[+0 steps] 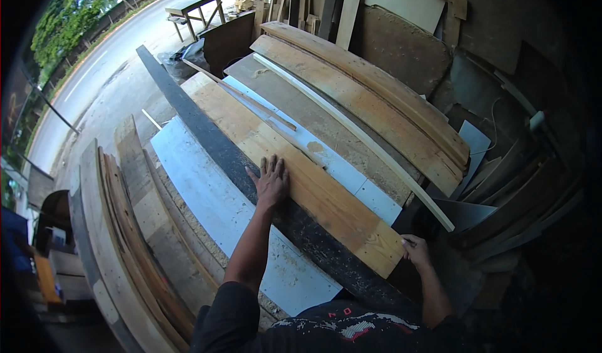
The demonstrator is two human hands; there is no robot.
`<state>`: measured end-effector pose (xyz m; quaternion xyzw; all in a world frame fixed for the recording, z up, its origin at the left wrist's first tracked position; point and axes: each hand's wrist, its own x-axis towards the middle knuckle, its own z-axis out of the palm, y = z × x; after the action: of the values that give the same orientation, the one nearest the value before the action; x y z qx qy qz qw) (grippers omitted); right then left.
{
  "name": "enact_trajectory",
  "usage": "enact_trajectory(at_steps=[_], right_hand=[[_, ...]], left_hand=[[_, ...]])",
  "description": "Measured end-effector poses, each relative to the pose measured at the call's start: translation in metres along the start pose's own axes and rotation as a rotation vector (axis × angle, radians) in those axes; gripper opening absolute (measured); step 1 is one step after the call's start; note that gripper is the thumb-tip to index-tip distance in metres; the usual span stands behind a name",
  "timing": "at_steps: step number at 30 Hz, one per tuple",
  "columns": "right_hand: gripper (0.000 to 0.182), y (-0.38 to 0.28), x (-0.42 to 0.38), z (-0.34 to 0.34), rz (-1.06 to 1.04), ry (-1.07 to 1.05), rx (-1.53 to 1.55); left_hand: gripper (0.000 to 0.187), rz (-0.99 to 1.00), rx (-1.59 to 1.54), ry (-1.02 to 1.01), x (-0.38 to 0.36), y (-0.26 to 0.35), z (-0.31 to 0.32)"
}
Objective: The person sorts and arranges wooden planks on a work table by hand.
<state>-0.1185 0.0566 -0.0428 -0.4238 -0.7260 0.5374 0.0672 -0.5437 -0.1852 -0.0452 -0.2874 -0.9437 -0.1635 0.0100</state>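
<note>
A long light-brown wooden plank (pixel 326 193) lies slantwise across the work surface in front of me, over a dark, paint-flecked beam (pixel 320 246). My left hand (pixel 271 180) rests flat on the plank near its middle, fingers spread and the thumb out toward the dark beam. At the plank's near right corner, my right hand (pixel 416 252) is closed, with fingertips pinched beside the end edge. A small dark bit shows at those fingertips, too small to name. A thin wood strip (pixel 257 105) lies along the plank's far side.
White-blue panels (pixel 219 193) flank the beam. Wide boards (pixel 370 96) and a pale narrow batten (pixel 357 133) lie beyond the plank. More boards (pixel 135 227) are on the left. Leaning sheets (pixel 401 52) stand behind; a small wooden table (pixel 194 8) stands by the road.
</note>
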Motion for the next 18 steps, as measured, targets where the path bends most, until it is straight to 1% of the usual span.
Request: enact_trajectory(at_steps=[10, 18], right_hand=[[0.022, -0.012, 0.022, 0.024, 0.001, 0.000, -0.010], [0.026, -0.035, 0.035, 0.045, 0.045, 0.000, -0.027]], left_hand=[[0.051, 0.003, 0.025, 0.041, 0.023, -0.024, -0.002], [0.051, -0.001, 0.026, 0.070, 0.045, -0.045, -0.004]])
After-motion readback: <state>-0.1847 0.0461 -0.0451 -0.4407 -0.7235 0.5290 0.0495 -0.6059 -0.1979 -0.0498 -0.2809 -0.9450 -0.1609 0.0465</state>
